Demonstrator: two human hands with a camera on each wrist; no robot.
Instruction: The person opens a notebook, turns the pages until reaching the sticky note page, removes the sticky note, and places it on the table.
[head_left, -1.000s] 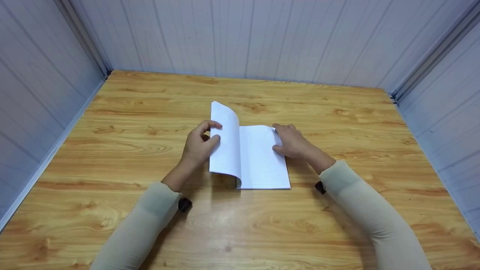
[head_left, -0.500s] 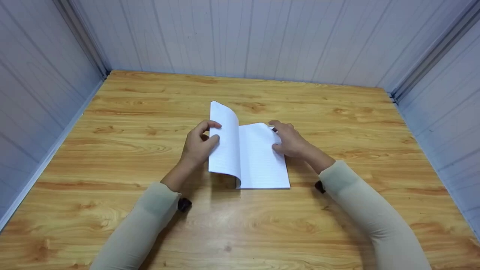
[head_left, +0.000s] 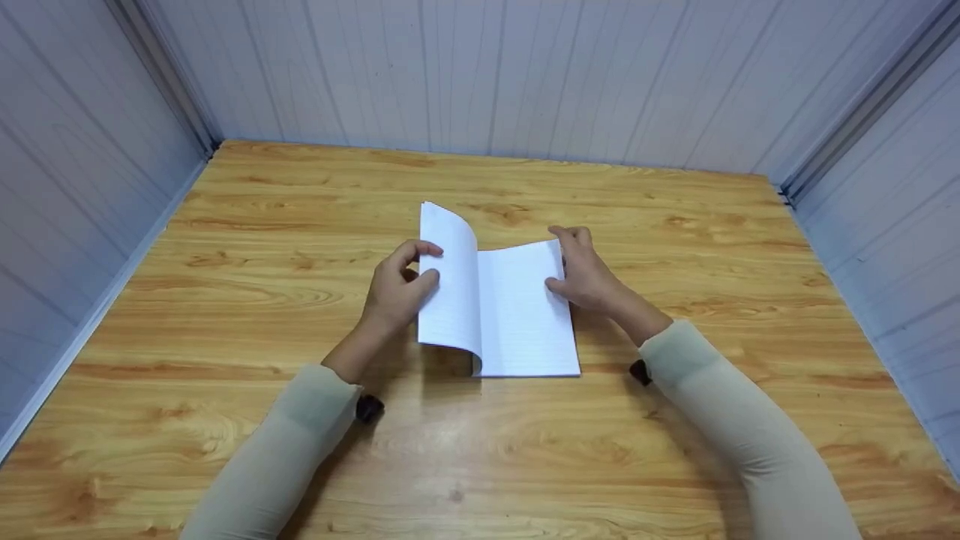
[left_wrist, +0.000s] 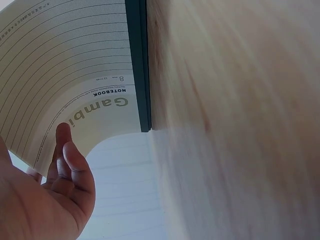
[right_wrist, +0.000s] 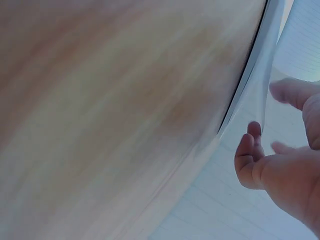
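Observation:
An open notebook [head_left: 521, 315] with white ruled pages lies on the wooden table. Its left part stands raised and curved, and my left hand [head_left: 401, 289] grips that part by the outer edge, thumb in front. The left wrist view shows the tan back of the raised cover [left_wrist: 75, 65], printed "NOTEBOOK", and the dark spine [left_wrist: 137, 65]. My right hand [head_left: 589, 274] pinches a page at the right edge, thumb on the front, fingers behind its lifted upper corner. In the right wrist view, fingers of the right hand [right_wrist: 285, 165] reach under the page edge.
The wood-grain table [head_left: 480, 465] surrounds the notebook on every side. White panelled walls [head_left: 450, 75] close off the back, left and right. A small dark object [head_left: 369, 409] sits at the left sleeve cuff, another [head_left: 640, 373] at the right cuff.
My right fingers have moved up and away, and the right page's upper corner has lifted, first bulging, now straighter. The left hand and the raised left part have stayed put.

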